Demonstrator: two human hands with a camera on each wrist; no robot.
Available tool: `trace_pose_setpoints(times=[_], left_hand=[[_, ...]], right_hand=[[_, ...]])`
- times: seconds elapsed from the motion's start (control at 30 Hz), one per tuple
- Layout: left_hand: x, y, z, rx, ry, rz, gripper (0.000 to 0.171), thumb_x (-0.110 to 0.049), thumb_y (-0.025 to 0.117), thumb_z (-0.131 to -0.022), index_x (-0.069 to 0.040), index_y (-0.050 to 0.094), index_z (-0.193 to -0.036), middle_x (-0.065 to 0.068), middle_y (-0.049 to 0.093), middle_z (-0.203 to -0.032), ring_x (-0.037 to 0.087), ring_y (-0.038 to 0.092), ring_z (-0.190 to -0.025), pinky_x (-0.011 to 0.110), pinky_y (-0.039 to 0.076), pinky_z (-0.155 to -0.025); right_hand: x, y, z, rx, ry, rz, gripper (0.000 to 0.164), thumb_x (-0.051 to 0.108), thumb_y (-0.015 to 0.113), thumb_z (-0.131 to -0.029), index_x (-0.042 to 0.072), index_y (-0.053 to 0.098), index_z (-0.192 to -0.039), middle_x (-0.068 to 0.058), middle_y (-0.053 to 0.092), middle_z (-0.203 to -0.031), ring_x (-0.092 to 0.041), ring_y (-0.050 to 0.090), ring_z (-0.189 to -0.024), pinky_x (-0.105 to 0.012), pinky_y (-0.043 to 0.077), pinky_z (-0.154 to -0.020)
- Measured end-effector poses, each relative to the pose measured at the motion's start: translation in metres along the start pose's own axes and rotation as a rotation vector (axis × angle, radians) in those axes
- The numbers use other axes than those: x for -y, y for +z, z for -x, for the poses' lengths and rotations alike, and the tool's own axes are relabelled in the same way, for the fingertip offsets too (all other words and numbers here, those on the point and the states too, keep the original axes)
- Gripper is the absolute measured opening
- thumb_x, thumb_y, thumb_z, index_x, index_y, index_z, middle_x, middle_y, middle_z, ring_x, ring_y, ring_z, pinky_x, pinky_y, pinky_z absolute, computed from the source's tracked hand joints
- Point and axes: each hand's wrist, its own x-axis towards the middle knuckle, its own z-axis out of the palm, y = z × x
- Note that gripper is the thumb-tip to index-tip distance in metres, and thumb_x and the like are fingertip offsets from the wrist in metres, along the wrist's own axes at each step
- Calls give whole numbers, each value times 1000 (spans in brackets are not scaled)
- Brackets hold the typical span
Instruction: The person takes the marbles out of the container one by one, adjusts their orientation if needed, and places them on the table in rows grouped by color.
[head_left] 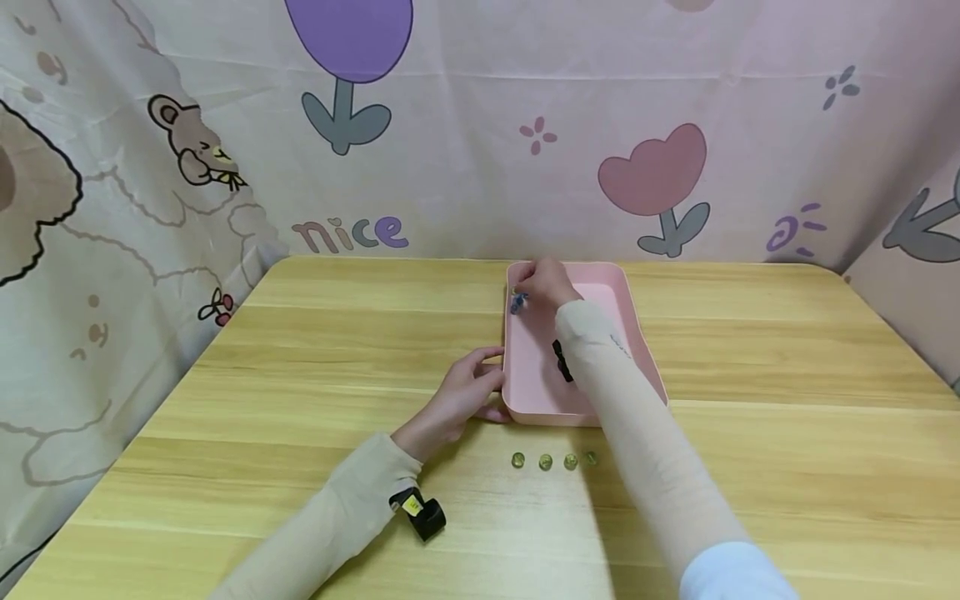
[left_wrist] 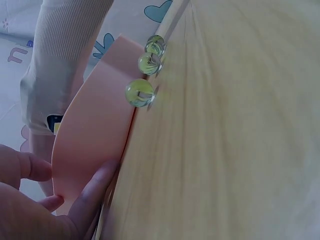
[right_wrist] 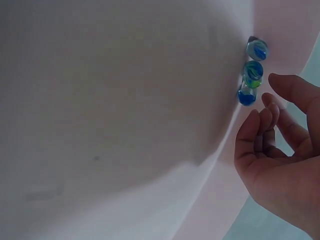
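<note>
A pink tray [head_left: 540, 342] lies on the wooden table. My left hand [head_left: 459, 398] rests against its outer left wall, fingers spread; in the left wrist view, a finger lies along the pink wall. My right hand [head_left: 551, 283] is inside the tray at the far left corner. Close to its fingertips are several blue and green glass marbles [right_wrist: 253, 70], bunched against the tray wall. In the right wrist view the thumb and fingers [right_wrist: 287, 90] stand apart, with no marble seen between them. Several yellowish clear marbles [head_left: 545, 462] form a row in front of the tray.
A patterned cloth [head_left: 465, 167] hangs behind the table [head_left: 360, 325] and along its sides. Black wrist cameras are strapped on, one on the left wrist [head_left: 420, 512] and one on the right [head_left: 562, 361]. My right forearm crosses the tray's near right part.
</note>
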Motion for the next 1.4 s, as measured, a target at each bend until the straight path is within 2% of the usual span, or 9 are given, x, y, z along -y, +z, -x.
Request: trace_pose_setpoints(times=[0.23, 0.4, 0.53, 0.73, 0.93, 1.13, 1.27, 1.4], left_hand=[[1, 0, 0, 0, 9, 3, 54, 4, 46, -88, 2, 41, -142, 27, 54, -125, 35, 60, -105, 41, 62, -63], [2, 0, -1, 0, 15, 8, 53, 4, 46, -89, 3, 40, -142, 27, 53, -126, 36, 60, -106, 42, 62, -63], [2, 0, -1, 6, 12, 13, 53, 4, 46, -89, 2, 40, -142, 27, 54, -126, 35, 60, -105, 42, 62, -64], [1, 0, -1, 9, 11, 16, 53, 3, 47, -89, 1, 40, -142, 26, 54, -126, 34, 60, -106, 41, 62, -64], [1, 0, -1, 11, 9, 15, 54, 3, 47, -89, 1, 40, -143, 26, 54, -126, 33, 60, -104, 42, 62, -64], [0, 0, -1, 6, 6, 15, 55, 3, 48, -89, 1, 40, -143, 26, 54, -125, 32, 61, -102, 41, 62, -65], [0, 0, -1, 0, -1, 10, 55, 2, 48, -89, 1, 40, -143, 24, 55, -124, 31, 61, -101, 40, 62, -64], [-1, 0, -1, -4, -7, 1, 55, 2, 48, -89, 0, 40, -143, 24, 54, -125, 31, 61, -102, 40, 62, -64]], right_hand=[[1, 0, -2, 4, 17, 43, 10, 6, 62, -85, 0, 66, -78, -1, 53, -66, -16, 45, -65, -22, 35, -54], [3, 2, -5, 14, 6, 65, 9, 6, 64, -82, -1, 69, -80, -3, 57, -69, -17, 47, -65, -22, 36, -54], [2, 5, -7, 27, 6, 60, 7, 4, 65, -79, -1, 70, -77, -5, 62, -66, -14, 47, -59, -21, 37, -51], [1, 7, -7, 25, 9, 85, 6, 4, 68, -78, 1, 70, -73, -4, 61, -62, -13, 48, -55, -20, 39, -50], [-1, 3, -6, 68, -1, 59, 7, 5, 68, -79, -1, 71, -79, -8, 65, -68, -13, 51, -59, -19, 41, -53], [-5, -4, -5, 108, 9, -23, 12, 8, 68, -84, -4, 69, -86, -8, 65, -72, -13, 51, -64, -19, 39, -55], [-6, -8, -4, 118, -3, -33, 19, 10, 67, -87, -6, 70, -95, -12, 68, -85, -13, 50, -72, -19, 39, -59], [-4, -15, 0, 135, 1, -97, 24, 11, 64, -90, -8, 69, -104, -14, 66, -94, -15, 52, -76, -24, 46, -67]])
